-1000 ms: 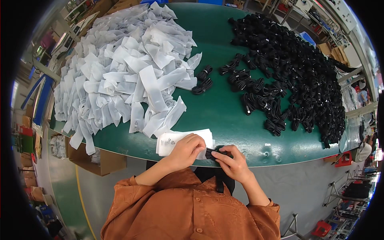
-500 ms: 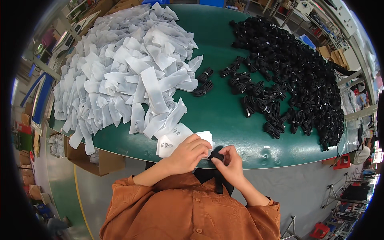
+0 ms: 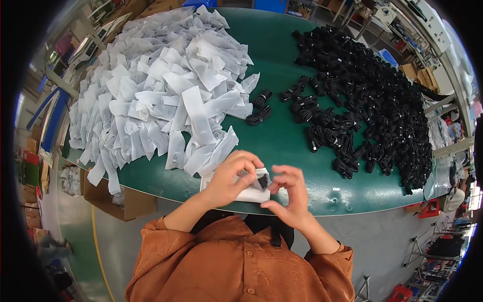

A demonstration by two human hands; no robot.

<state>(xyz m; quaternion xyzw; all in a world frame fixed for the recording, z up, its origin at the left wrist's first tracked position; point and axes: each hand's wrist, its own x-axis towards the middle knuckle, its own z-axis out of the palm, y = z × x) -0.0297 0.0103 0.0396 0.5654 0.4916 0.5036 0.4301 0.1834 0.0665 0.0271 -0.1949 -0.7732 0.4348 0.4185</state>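
At the near edge of the green table (image 3: 289,151), my left hand (image 3: 230,177) pinches the upper edge of a white translucent bag (image 3: 251,195) that lies on more flat bags. A black coiled cable (image 3: 263,181) shows in the mouth of the bag, partly covered by it. Just to the right, my right hand (image 3: 292,197) is open, its thumb and fingers apart around the bag's mouth. Whether its fingertips touch the bag I cannot tell. Beyond my hands lie a couple of loose black cable bundles (image 3: 259,116).
A large heap of white bags (image 3: 161,85) covers the table's left side. On the right is a heap of black cable bundles (image 3: 372,100). Below the left table edge stands a cardboard box (image 3: 121,202). A metal frame (image 3: 453,146) rises beyond the right edge.
The black cable has gone from my right hand's fingers into the mouth of the white bag. My right hand has opened, and my left hand has moved slightly up.
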